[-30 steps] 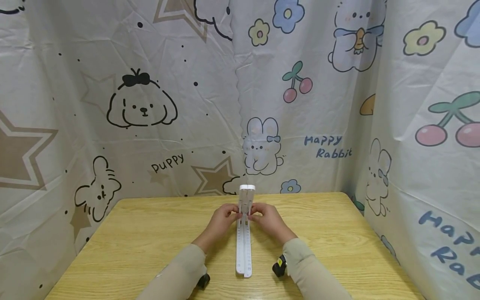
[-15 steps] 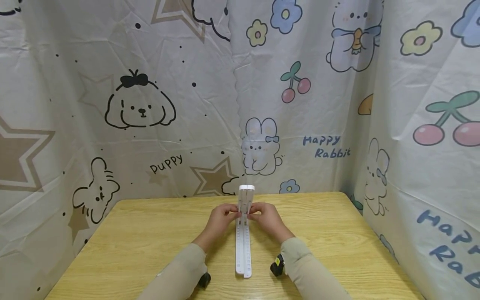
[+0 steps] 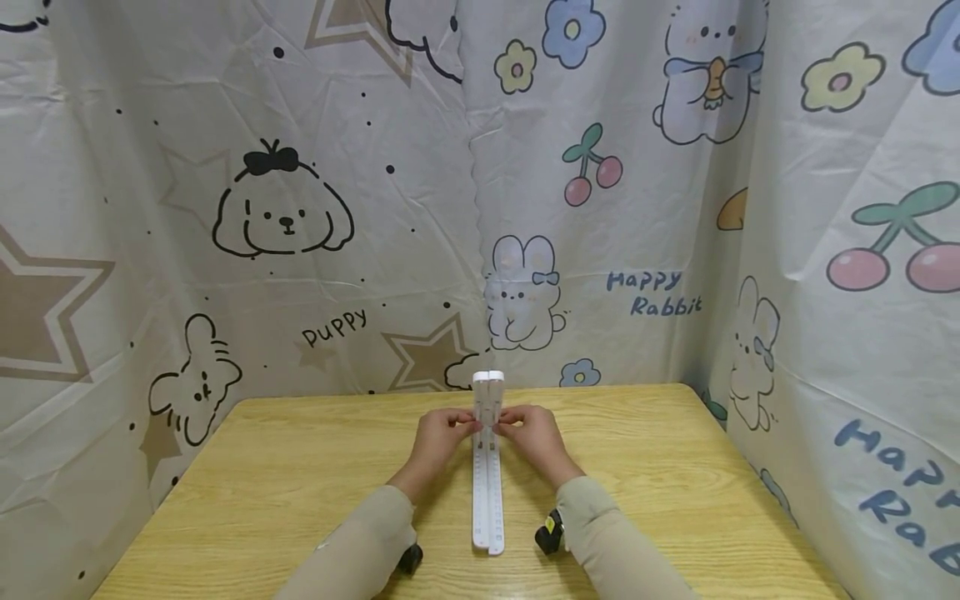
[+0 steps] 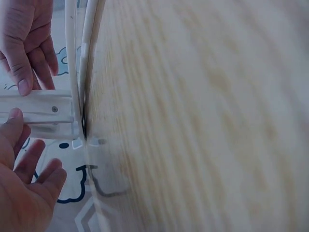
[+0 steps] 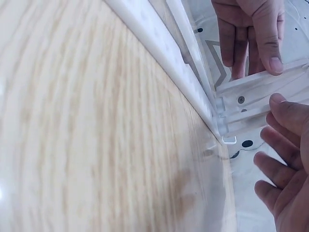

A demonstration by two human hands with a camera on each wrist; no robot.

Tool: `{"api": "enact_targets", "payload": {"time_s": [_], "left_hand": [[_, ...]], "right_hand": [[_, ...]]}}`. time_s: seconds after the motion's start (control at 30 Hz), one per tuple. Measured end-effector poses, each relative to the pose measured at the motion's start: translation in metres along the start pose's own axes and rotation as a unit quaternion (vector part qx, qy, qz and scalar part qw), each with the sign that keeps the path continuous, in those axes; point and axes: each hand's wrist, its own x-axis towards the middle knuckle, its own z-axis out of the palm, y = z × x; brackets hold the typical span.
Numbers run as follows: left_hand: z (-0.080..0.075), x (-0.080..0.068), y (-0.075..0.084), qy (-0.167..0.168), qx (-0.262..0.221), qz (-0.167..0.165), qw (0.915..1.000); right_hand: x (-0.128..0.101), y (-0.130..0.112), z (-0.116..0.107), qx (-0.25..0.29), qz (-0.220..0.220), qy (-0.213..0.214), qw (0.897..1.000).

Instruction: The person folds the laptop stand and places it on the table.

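Note:
A white plastic folding stand (image 3: 488, 500) rests on the table with its two long notched bars side by side, pointing toward me. From their far end rises an upright part (image 3: 488, 400), also in two halves, with small screws visible in both wrist views. My left hand (image 3: 441, 437) pinches the left edge of this upright between thumb and fingers. Opposite it, my right hand (image 3: 536, 435) pinches the right edge the same way. In the left wrist view the other fingers of the left hand (image 4: 34, 193) spread loosely below the upright (image 4: 43, 108).
The wood-grain table (image 3: 315, 467) extends to both sides of the stand. Behind it and at the right hangs a pale curtain (image 3: 420, 250) printed with cartoon animals. A black wrist camera (image 3: 550, 533) sits under the right sleeve.
The upright part has shifted slightly left at its top, more in line with the long bars. Both hands keep their pinch, and the long bars stay almost in place.

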Motion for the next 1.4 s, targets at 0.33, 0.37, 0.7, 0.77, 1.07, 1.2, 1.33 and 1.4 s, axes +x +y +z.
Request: {"api": "enact_targets", "payload": {"time_s": [0.33, 0.37, 0.7, 0.77, 1.07, 1.2, 1.33, 1.4], "left_hand": [[-0.0056, -0.0017, 0.0004, 0.017, 0.026, -0.004, 0.9995], [-0.006, -0.0013, 0.0002, 0.012, 0.023, -0.001, 0.9997], [-0.0059, 0.0022, 0.0025, -0.042, -0.04, 0.012, 0.9982], [-0.0055, 0.0023, 0.0023, -0.045, -0.052, 0.011, 0.9976], [-0.004, 0.0029, 0.0005, -0.039, -0.071, 0.005, 0.9967], [-0.0054, 0.0026, -0.0001, -0.046, -0.063, 0.003, 0.997], [-0.0084, 0.0024, -0.0015, -0.056, -0.052, 0.004, 0.9971], [-0.0099, 0.0022, -0.0027, -0.06, -0.041, 0.005, 0.9974]], "right_hand": [[0.0, -0.0018, 0.0006, -0.014, 0.043, 0.009, 0.999], [0.0001, -0.002, 0.0006, -0.013, 0.042, 0.009, 0.999], [0.0028, -0.0012, 0.0014, 0.032, 0.003, -0.015, 0.999], [0.0031, -0.0023, 0.0014, 0.046, 0.007, -0.023, 0.999], [0.003, -0.0037, 0.0006, 0.097, 0.013, -0.026, 0.995], [0.0027, -0.0019, -0.0007, 0.111, 0.016, -0.037, 0.993], [0.0033, 0.0011, -0.0028, 0.114, 0.012, -0.051, 0.992], [0.0035, 0.0026, -0.0043, 0.106, 0.014, -0.058, 0.993]]}}
